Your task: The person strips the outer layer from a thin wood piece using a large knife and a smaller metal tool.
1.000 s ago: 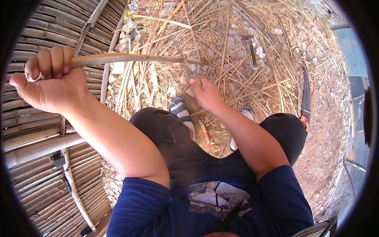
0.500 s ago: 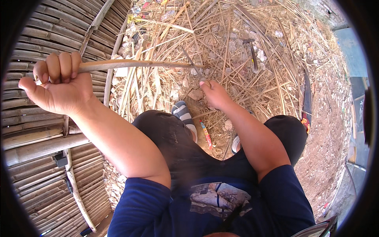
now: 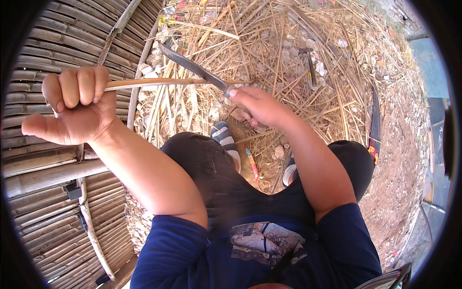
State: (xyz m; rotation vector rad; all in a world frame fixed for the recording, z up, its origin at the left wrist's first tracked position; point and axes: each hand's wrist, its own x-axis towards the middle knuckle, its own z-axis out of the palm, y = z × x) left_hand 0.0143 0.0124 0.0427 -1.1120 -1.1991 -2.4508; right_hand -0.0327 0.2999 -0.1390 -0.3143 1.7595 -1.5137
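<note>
Raised at the left, my left hand (image 3: 79,103) has its fingers curled round one end of a long split bamboo strip (image 3: 154,82); the thumb sticks out. The strip runs level to the right, its far end passing behind the knife and my other hand. In the middle, my right hand (image 3: 257,106) grips the handle of a large knife (image 3: 192,66). Its long dark blade slants up and to the left, crossing the strip near the handle. Whether blade and strip touch I cannot tell.
A bamboo slat wall (image 3: 57,96) stands close at the left. Dry bamboo splinters (image 3: 216,43) and stones litter the ground ahead. A hammer (image 3: 309,67) lies beyond my right hand, a saw (image 3: 374,120) near my right knee, and a red wrapper (image 3: 251,164) between my feet.
The knife blade has swung round to show its broad side, pointing further left. My right hand has turned over and shifted slightly right. The bamboo strip has rolled in my left hand.
</note>
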